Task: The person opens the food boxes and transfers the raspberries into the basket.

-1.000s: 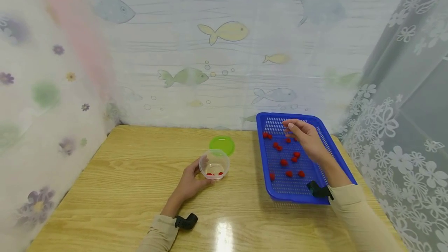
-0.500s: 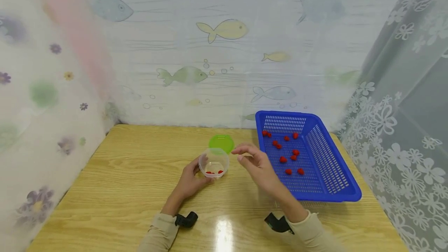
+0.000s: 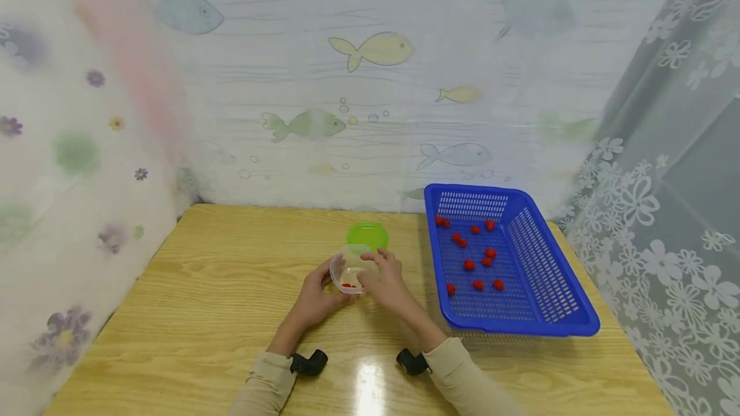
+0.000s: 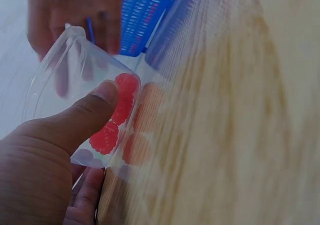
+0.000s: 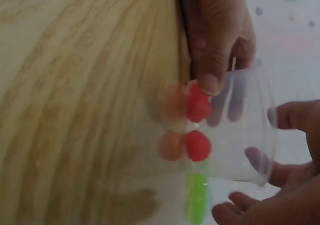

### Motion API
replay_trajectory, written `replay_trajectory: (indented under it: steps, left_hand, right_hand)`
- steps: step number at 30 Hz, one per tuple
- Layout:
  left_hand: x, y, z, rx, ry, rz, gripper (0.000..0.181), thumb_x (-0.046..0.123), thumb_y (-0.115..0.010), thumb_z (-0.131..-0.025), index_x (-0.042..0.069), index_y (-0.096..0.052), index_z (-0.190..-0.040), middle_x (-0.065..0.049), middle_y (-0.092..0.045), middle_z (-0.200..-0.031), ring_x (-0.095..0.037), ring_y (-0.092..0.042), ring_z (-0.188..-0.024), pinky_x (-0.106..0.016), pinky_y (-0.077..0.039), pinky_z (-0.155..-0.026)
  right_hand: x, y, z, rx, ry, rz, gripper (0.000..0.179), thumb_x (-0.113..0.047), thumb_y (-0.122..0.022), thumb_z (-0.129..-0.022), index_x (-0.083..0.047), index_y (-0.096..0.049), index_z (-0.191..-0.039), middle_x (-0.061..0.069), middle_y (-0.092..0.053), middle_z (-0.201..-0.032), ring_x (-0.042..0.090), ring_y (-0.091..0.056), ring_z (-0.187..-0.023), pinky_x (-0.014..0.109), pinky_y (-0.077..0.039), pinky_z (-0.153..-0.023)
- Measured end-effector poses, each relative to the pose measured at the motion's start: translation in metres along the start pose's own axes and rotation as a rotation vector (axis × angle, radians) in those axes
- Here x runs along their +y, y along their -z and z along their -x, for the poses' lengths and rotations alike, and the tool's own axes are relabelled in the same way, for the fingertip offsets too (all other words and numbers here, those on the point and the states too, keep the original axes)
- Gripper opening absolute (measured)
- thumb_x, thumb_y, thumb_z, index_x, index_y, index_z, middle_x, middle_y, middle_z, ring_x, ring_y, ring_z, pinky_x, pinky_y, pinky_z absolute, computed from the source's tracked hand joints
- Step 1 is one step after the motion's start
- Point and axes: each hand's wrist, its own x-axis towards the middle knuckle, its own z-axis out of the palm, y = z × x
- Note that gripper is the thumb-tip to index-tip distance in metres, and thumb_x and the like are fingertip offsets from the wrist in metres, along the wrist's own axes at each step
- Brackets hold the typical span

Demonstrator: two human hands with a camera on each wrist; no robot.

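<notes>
My left hand [image 3: 315,297] grips a clear plastic tub [image 3: 345,269] on the table, thumb on the near side and fingers round the far side. At the tub's bottom lie a few red raspberries [image 4: 127,92], seen through the wall beside the left thumb. My right hand [image 3: 388,281] is at the tub's mouth from the right. In the right wrist view its fingers [image 5: 287,116] are spread at the rim, with fingertips reaching inside the opening and no raspberry showing between them. A round green lid [image 3: 367,234] lies just behind the tub.
A blue plastic basket [image 3: 549,262] with slotted sides stands on the right of the wooden table [image 3: 231,255]. Several raspberries [image 3: 490,253] are scattered over its floor. A fish-patterned curtain hangs behind the table.
My right hand has moved left from over the basket to the tub's mouth, its fingers now at the rim. My left hand and the tub have stayed in place.
</notes>
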Motion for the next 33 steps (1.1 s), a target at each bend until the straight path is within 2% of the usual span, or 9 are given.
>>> replay_trajectory:
  steps: [3,6,12,17,20,22,24,27,33]
  left_hand:
    - [0.0,0.0,-0.001,-0.002,0.018,0.0,0.09,0.008,-0.088,-0.08,0.005,-0.04,-0.156,-0.02,-0.052,-0.149,-0.034,-0.054,-0.135,-0.039,-0.049,-0.108]
    - [0.0,0.002,0.003,0.004,0.028,-0.002,0.089,0.01,-0.088,-0.08,0.007,-0.041,-0.155,-0.019,-0.051,-0.15,-0.032,-0.053,-0.136,-0.042,-0.047,-0.11]
    - [-0.002,0.004,0.003,0.007,-0.001,0.003,0.088,0.011,-0.087,-0.081,0.008,-0.041,-0.155,-0.019,-0.05,-0.151,-0.033,-0.051,-0.138,-0.048,-0.046,-0.11]
    - [-0.001,0.003,0.0,-0.017,0.008,0.007,0.09,0.014,-0.087,-0.082,0.008,-0.038,-0.157,-0.018,-0.049,-0.152,-0.032,-0.05,-0.14,-0.045,-0.046,-0.111]
    - [-0.001,0.002,0.0,-0.008,0.024,0.006,0.091,0.013,-0.088,-0.081,0.008,-0.037,-0.157,-0.018,-0.049,-0.152,-0.031,-0.051,-0.139,-0.042,-0.046,-0.111]
    - [-0.001,0.001,0.0,-0.004,0.027,0.0,0.092,0.012,-0.088,-0.081,0.007,-0.037,-0.157,-0.018,-0.05,-0.152,-0.031,-0.051,-0.139,-0.041,-0.046,-0.111]
    - [-0.002,0.001,0.001,-0.005,0.023,-0.011,0.091,0.012,-0.088,-0.081,0.005,-0.038,-0.157,-0.019,-0.05,-0.152,-0.032,-0.051,-0.138,-0.04,-0.047,-0.11]
    - [-0.003,0.001,0.002,-0.016,0.011,-0.015,0.092,0.012,-0.088,-0.081,0.004,-0.037,-0.157,-0.021,-0.049,-0.152,-0.033,-0.051,-0.139,-0.041,-0.047,-0.111]
    - [-0.001,0.002,-0.001,-0.024,-0.019,-0.009,0.093,0.012,-0.088,-0.081,0.004,-0.035,-0.158,-0.021,-0.048,-0.152,-0.035,-0.049,-0.14,-0.045,-0.045,-0.111]
  right_hand:
    - [0.005,-0.005,-0.006,-0.071,-0.023,-0.002,0.041,-0.016,-0.061,-0.099,0.005,-0.059,-0.134,0.031,-0.041,-0.145,0.047,-0.036,-0.137,0.064,-0.038,-0.109]
    - [0.007,-0.012,-0.007,-0.094,-0.009,-0.006,0.037,-0.015,-0.059,-0.1,0.007,-0.061,-0.131,0.027,-0.049,-0.137,0.041,-0.046,-0.129,0.057,-0.043,-0.107]
    - [0.005,-0.011,-0.012,-0.075,0.031,0.086,0.028,-0.013,-0.058,-0.098,0.007,-0.072,-0.113,0.023,-0.059,-0.125,0.038,-0.05,-0.12,0.054,-0.045,-0.102]
    - [0.006,-0.009,-0.016,-0.066,0.036,0.159,0.024,-0.011,-0.06,-0.097,0.006,-0.077,-0.1,0.018,-0.063,-0.114,0.032,-0.052,-0.11,0.047,-0.047,-0.094]
    - [0.006,-0.007,-0.019,-0.091,0.062,0.173,0.023,-0.008,-0.062,-0.095,0.005,-0.076,-0.082,0.009,-0.058,-0.087,0.021,-0.05,-0.084,0.033,-0.045,-0.072]
    - [0.006,-0.007,-0.021,-0.115,0.044,0.166,0.03,-0.008,-0.064,-0.094,0.001,-0.069,-0.065,0.001,-0.047,-0.067,0.015,-0.042,-0.064,0.026,-0.036,-0.056]
    - [0.006,-0.007,-0.023,-0.142,0.0,0.157,0.042,-0.008,-0.066,-0.093,-0.006,-0.057,-0.053,-0.005,-0.034,-0.055,0.01,-0.031,-0.051,0.022,-0.025,-0.047]
    - [0.005,-0.006,-0.025,-0.162,-0.086,0.173,0.049,-0.014,-0.071,-0.092,-0.01,-0.049,-0.048,-0.01,-0.029,-0.044,0.006,-0.026,-0.041,0.021,-0.021,-0.041]
    - [0.001,0.001,-0.031,-0.18,-0.089,0.234,0.036,-0.017,-0.073,-0.088,-0.001,-0.069,-0.056,-0.01,-0.039,-0.043,0.007,-0.031,-0.042,0.021,-0.024,-0.041]
